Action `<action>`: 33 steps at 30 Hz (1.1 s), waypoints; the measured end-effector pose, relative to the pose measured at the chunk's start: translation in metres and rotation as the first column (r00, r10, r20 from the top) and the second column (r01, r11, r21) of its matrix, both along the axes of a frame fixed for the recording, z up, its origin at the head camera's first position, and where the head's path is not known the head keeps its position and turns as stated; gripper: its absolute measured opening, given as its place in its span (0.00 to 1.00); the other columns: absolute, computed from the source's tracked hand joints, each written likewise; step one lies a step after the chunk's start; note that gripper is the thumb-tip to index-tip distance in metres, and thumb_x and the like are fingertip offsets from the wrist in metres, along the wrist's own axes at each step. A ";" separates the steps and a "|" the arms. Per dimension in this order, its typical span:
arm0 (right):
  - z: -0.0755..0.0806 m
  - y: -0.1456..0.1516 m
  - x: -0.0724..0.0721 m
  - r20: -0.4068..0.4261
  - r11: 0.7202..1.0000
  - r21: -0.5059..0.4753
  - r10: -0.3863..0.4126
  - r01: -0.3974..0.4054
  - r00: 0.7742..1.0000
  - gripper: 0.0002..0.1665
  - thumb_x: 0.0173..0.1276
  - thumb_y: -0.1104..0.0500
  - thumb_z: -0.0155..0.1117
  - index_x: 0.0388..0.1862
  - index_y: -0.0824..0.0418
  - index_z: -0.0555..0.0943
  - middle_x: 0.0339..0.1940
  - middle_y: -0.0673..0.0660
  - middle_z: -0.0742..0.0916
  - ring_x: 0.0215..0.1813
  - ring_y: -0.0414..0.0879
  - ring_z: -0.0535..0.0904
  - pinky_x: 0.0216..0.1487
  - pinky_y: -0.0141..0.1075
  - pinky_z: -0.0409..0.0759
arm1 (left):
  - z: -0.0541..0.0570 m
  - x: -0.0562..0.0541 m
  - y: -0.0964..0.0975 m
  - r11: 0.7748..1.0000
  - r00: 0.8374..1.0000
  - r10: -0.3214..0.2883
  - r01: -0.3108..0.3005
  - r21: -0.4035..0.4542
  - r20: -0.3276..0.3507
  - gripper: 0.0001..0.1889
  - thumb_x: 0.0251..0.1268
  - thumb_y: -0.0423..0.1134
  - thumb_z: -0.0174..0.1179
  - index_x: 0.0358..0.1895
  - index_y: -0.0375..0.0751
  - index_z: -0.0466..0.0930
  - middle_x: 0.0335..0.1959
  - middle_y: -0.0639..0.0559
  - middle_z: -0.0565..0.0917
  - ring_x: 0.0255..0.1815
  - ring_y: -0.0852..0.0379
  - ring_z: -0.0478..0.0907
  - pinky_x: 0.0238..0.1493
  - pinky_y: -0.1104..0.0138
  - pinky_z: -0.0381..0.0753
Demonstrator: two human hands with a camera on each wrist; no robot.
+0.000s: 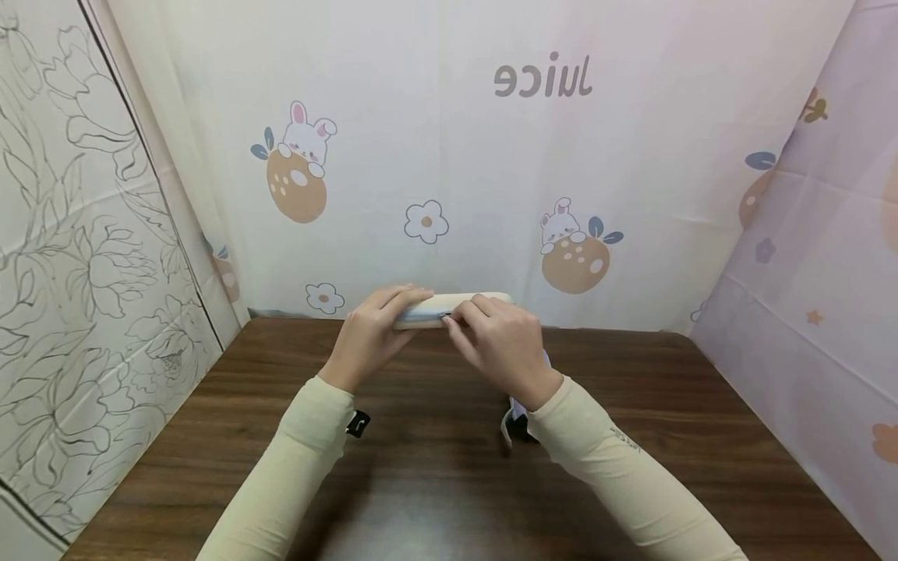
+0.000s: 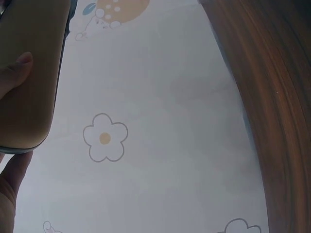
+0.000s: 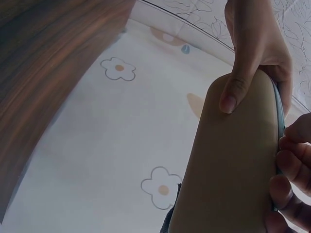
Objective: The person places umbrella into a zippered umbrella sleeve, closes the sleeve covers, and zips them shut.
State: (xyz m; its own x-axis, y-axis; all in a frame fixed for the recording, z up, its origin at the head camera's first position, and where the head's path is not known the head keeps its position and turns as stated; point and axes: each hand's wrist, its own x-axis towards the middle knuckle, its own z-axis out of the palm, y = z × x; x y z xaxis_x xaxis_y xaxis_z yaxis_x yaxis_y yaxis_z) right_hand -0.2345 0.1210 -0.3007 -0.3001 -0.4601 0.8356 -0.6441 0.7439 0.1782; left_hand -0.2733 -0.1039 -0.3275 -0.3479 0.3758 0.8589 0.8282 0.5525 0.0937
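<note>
A cream zippered case (image 1: 463, 299), long with rounded ends, is held up above the far part of the table. A pale blue zipper band (image 1: 421, 315) runs along its near side. My left hand (image 1: 375, 327) grips the case's left end; in the right wrist view its thumb (image 3: 233, 94) lies flat on the broad face. At the zipper, my right hand (image 1: 498, 339) pinches the small dark zipper pull (image 1: 446, 315) near the middle of the band. The right fingertips (image 3: 289, 162) line the zipper edge in the right wrist view. The case's inside is hidden.
Under the hands spreads a dark brown wooden table (image 1: 435, 467). A pale curtain (image 1: 435, 140) printed with rabbits and flowers hangs right behind its far edge. A floral line-drawn panel (image 1: 91, 234) stands at the left, and more printed cloth (image 1: 814, 312) hangs at the right.
</note>
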 end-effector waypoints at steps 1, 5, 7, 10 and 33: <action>-0.001 0.001 0.000 0.002 1.000 0.003 0.001 -0.001 1.000 0.08 0.68 0.55 0.65 0.30 0.56 0.83 0.24 0.48 0.82 0.22 0.42 0.74 0.19 0.35 0.73 | 0.000 0.000 0.000 1.000 1.000 -0.002 0.002 0.000 -0.001 0.27 0.53 0.36 0.77 0.58 0.49 0.82 0.54 0.48 0.84 0.59 0.50 0.80 0.62 0.59 0.76; -0.002 0.006 -0.001 0.005 1.000 -0.002 0.003 -0.003 1.000 0.07 0.67 0.56 0.65 0.30 0.56 0.82 0.25 0.49 0.81 0.22 0.43 0.74 0.18 0.35 0.72 | -0.001 0.000 0.000 1.000 1.000 -0.009 0.009 0.002 0.008 0.28 0.52 0.34 0.78 0.59 0.49 0.82 0.55 0.48 0.84 0.59 0.50 0.79 0.63 0.60 0.75; -0.001 0.009 -0.001 0.005 1.000 -0.014 0.002 -0.002 1.000 0.07 0.67 0.56 0.66 0.29 0.57 0.82 0.24 0.49 0.81 0.21 0.42 0.73 0.16 0.35 0.71 | -0.001 0.000 -0.001 1.000 1.000 -0.011 0.011 0.009 0.017 0.30 0.51 0.32 0.78 0.60 0.49 0.82 0.56 0.49 0.83 0.60 0.49 0.79 0.63 0.59 0.75; -0.001 0.012 -0.002 0.007 1.000 -0.028 0.004 -0.004 1.000 0.07 0.67 0.57 0.66 0.29 0.57 0.81 0.23 0.49 0.79 0.20 0.42 0.71 0.15 0.35 0.69 | -0.001 0.000 -0.002 1.000 0.999 -0.010 0.010 0.014 0.035 0.31 0.50 0.31 0.78 0.60 0.49 0.81 0.57 0.49 0.83 0.61 0.49 0.78 0.65 0.59 0.74; -0.001 0.023 -0.001 0.052 1.000 -0.005 -0.009 0.009 0.999 0.12 0.73 0.54 0.62 0.31 0.58 0.76 0.23 0.50 0.78 0.21 0.44 0.70 0.15 0.35 0.65 | 0.000 0.000 -0.002 1.000 0.999 -0.015 0.014 0.006 0.050 0.31 0.51 0.30 0.77 0.61 0.50 0.81 0.58 0.50 0.82 0.62 0.49 0.77 0.65 0.59 0.73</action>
